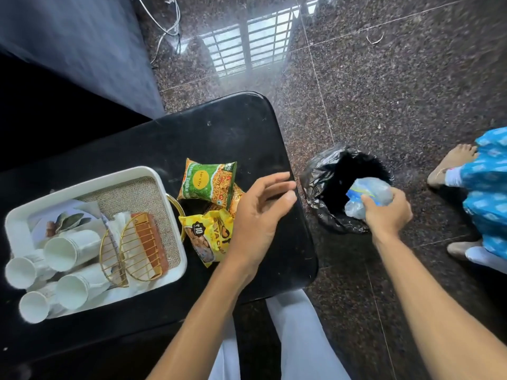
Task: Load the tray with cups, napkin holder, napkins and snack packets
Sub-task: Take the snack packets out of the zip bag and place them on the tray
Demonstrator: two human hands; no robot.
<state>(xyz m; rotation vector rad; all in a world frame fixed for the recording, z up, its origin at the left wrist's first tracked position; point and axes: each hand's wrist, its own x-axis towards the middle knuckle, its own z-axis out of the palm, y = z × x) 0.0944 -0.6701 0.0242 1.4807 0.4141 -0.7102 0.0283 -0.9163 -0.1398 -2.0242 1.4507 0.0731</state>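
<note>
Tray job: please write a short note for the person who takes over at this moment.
Left hand: open, above the snack packets.
Right hand: grips a crumpled plastic bag over the black-lined bin.
In the tray: cups lying on their sides, napkin holder, napkins.
Done: those three.
Left: the snack packets lie on the table beside the tray; drop the bag, then move them in.

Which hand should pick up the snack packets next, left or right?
Left. The left hand is open at the snack packets, beside the tray. The right hand is off the table, gripping a crumpled plastic bag over the bin.
</note>
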